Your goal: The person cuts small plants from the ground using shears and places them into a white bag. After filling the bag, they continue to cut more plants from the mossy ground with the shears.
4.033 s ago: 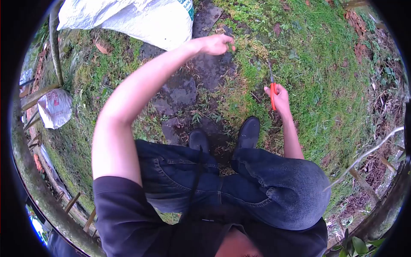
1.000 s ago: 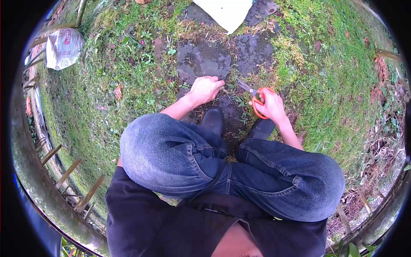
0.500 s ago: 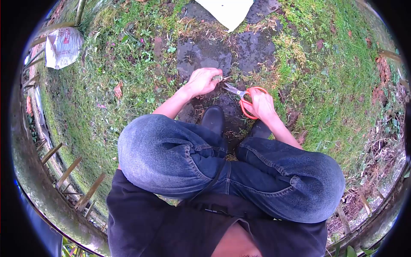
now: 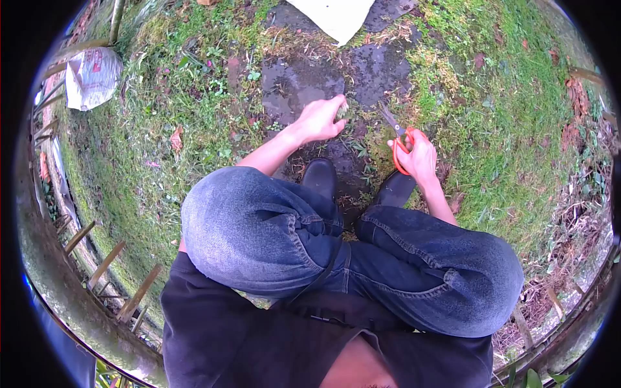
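My right hand (image 4: 419,157) grips scissors (image 4: 396,128) by their orange handles, with the grey blades pointing up and to the left over the ground. My left hand (image 4: 320,121) hovers above the edge of a dark paving slab (image 4: 294,87), its thumb and forefinger apart. A small pale-green tuft of grass (image 4: 343,111) shows at those fingertips; whether it still touches them I cannot make out. Short weeds (image 4: 358,147) grow in the joint between the slabs, just ahead of my dark boots (image 4: 319,176).
A white sheet or bag (image 4: 336,19) lies on the slabs ahead. Another white bag (image 4: 92,77) with red print sits at far left by a wooden fence (image 4: 100,265). Mossy grass (image 4: 498,149) spreads on both sides. My bent knees (image 4: 246,226) fill the near middle.
The scissors have moved right, away from my left hand, and their blades now point more upward. My left hand's fingers have spread from a pinch on some grass.
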### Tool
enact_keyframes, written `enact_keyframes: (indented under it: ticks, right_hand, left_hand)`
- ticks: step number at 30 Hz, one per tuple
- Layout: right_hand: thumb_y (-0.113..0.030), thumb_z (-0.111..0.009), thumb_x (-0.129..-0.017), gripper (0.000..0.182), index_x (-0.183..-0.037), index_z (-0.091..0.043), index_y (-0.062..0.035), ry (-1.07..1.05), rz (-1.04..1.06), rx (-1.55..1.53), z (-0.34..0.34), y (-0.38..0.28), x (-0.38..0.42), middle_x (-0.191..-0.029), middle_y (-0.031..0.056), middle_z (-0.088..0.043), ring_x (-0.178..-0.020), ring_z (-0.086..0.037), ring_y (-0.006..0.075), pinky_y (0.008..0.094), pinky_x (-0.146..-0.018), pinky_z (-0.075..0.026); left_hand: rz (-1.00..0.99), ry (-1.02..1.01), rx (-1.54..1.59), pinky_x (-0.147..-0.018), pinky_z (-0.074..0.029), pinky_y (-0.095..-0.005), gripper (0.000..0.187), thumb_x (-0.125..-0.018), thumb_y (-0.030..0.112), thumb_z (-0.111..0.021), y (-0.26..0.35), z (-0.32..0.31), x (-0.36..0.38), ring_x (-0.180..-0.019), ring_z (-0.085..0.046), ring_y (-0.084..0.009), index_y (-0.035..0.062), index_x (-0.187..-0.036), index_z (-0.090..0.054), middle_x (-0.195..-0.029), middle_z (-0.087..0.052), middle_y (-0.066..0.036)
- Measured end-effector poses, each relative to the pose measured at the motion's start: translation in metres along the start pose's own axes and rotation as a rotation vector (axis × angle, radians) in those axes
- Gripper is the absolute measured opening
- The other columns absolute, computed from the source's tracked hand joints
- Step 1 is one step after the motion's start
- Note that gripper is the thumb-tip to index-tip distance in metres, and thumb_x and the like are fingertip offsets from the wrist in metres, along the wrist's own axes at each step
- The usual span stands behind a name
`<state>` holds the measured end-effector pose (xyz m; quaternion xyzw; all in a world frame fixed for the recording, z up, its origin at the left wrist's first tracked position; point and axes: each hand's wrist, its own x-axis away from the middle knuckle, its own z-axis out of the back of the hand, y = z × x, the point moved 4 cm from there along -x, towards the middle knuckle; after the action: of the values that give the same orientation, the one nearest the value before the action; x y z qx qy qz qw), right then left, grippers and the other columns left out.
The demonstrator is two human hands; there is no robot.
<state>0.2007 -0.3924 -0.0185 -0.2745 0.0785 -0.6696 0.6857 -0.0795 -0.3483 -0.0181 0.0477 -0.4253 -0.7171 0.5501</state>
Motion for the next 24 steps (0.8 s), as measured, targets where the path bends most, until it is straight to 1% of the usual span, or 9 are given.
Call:
enact_keyframes:
  ticks: [3,6,9,12,15,18,21,22,24]
  right_hand:
    - [-0.048,-0.085,-0.077,0.050,-0.085,-0.059,-0.0053,-0.005,0.005,-0.015,0.006,0.001,0.006,-0.066,0.0069,-0.060,-0.064,-0.065,0.0283,0.0441,-0.062,-0.052]
    - [-0.048,-0.084,-0.077,0.049,-0.086,-0.060,-0.0057,-0.005,0.019,-0.028,0.001,0.006,0.013,-0.065,0.0060,-0.060,-0.064,-0.065,0.0288,0.0441,-0.062,-0.051]
    - [-0.048,-0.085,-0.077,0.050,-0.087,-0.060,-0.0056,-0.039,0.006,-0.038,-0.002,0.006,0.018,-0.066,0.0056,-0.060,-0.066,-0.065,0.0281,0.0436,-0.062,-0.051]
    - [-0.048,-0.085,-0.076,0.050,-0.087,-0.060,-0.0054,-0.040,0.016,-0.056,-0.004,0.007,0.019,-0.066,0.0052,-0.060,-0.066,-0.065,0.0273,0.0432,-0.062,-0.051]
    - [-0.048,-0.085,-0.076,0.050,-0.087,-0.060,-0.0057,-0.017,0.042,-0.064,-0.004,0.007,0.018,-0.066,0.0052,-0.060,-0.066,-0.065,0.0273,0.0433,-0.062,-0.051]
    - [-0.047,-0.084,-0.076,0.049,-0.086,-0.060,-0.0060,-0.045,0.036,-0.054,-0.003,0.007,0.016,-0.066,0.0054,-0.060,-0.065,-0.065,0.0273,0.0436,-0.062,-0.051]
    - [-0.048,-0.084,-0.077,0.049,-0.085,-0.059,-0.0061,-0.026,0.051,-0.068,-0.001,0.006,0.014,-0.065,0.0057,-0.059,-0.065,-0.065,0.0277,0.0440,-0.061,-0.051]
    - [-0.048,-0.084,-0.077,0.049,-0.085,-0.058,-0.0060,-0.026,0.052,-0.071,-0.001,0.006,0.014,-0.065,0.0057,-0.059,-0.065,-0.065,0.0277,0.0440,-0.061,-0.051]
    - [-0.048,-0.083,-0.077,0.050,-0.085,-0.058,-0.0059,-0.023,0.049,-0.075,0.000,0.006,0.013,-0.064,0.0058,-0.058,-0.064,-0.065,0.0277,0.0440,-0.061,-0.050]
  left_hand:
    - [-0.214,0.037,-0.124,-0.080,-0.053,-0.0500,0.036,-0.088,0.022,-0.073,0.001,-0.024,-0.002,-0.094,-0.068,-0.0399,0.0078,-0.114,-0.053,-0.092,-0.068,-0.018]
    - [-0.368,0.081,-0.213,-0.084,-0.055,-0.0475,0.033,-0.087,0.020,-0.074,-0.002,-0.038,-0.009,-0.099,-0.068,-0.0363,0.0092,-0.112,-0.056,-0.100,-0.069,-0.015]
    - [-0.351,0.090,-0.302,-0.085,-0.056,-0.0452,0.027,-0.085,0.016,-0.073,-0.002,-0.043,-0.017,-0.103,-0.068,-0.0337,0.0091,-0.108,-0.060,-0.103,-0.070,-0.012]
    - [-0.455,0.182,-0.344,-0.085,-0.056,-0.0455,0.022,-0.083,0.013,-0.072,-0.013,-0.045,-0.023,-0.101,-0.069,-0.0328,0.0083,-0.102,-0.062,-0.102,-0.070,-0.012]
    - [-0.466,0.329,-0.252,-0.085,-0.056,-0.0452,0.020,-0.082,0.010,-0.071,-0.013,-0.034,-0.018,-0.099,-0.069,-0.0337,0.0076,-0.100,-0.063,-0.101,-0.069,-0.013]
    - [-0.240,0.235,-0.194,-0.083,-0.055,-0.0459,0.020,-0.082,0.009,-0.071,-0.009,-0.018,-0.020,-0.098,-0.068,-0.0367,0.0062,-0.100,-0.062,-0.099,-0.068,-0.015]
    - [-0.161,0.191,-0.099,-0.080,-0.053,-0.0470,0.022,-0.083,0.008,-0.071,-0.005,-0.006,-0.018,-0.095,-0.067,-0.0403,0.0044,-0.101,-0.060,-0.097,-0.067,-0.015]
    - [-0.247,0.237,-0.060,-0.080,-0.053,-0.0470,0.020,-0.086,0.005,-0.067,-0.003,-0.007,-0.016,-0.097,-0.067,-0.0416,0.0041,-0.104,-0.056,-0.100,-0.070,-0.015]
    - [-0.208,0.160,0.057,-0.081,-0.053,-0.0468,0.020,-0.087,0.002,-0.063,0.001,-0.007,-0.015,-0.100,-0.068,-0.0416,0.0047,-0.105,-0.054,-0.104,-0.072,-0.016]
